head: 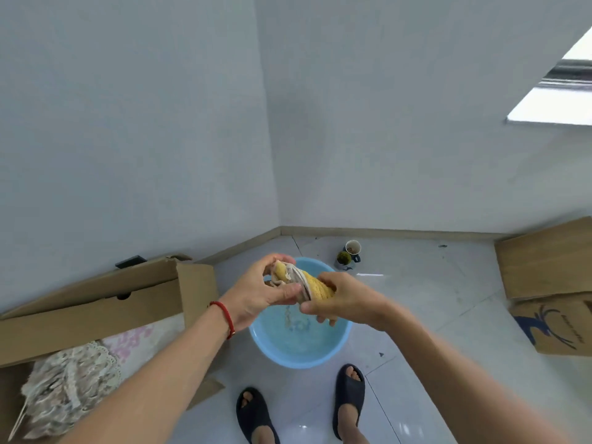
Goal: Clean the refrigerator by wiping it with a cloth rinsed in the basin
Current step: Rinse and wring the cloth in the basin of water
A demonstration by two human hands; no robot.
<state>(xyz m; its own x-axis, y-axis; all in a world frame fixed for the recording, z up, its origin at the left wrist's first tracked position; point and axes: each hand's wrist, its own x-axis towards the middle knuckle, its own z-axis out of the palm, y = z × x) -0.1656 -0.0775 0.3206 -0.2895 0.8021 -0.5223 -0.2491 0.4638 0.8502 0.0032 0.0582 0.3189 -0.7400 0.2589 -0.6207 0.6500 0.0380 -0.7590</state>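
Both grips clamped on twisted cloth (pixel 304 283), left hand (pixel 262 290) and right hand (pixel 346 299) at opposite ends, basin (pixel 272 350) directly below. Cloth soft, wet, probably slippery; hold ends firmly

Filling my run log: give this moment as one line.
step: wringing | left hand + right hand: grip twisted cloth | over blue basin | water dripping

Cardboard box (pixel 96 302) crowds basin (pixel 272 347) left; right floor (pixel 432 315) open.
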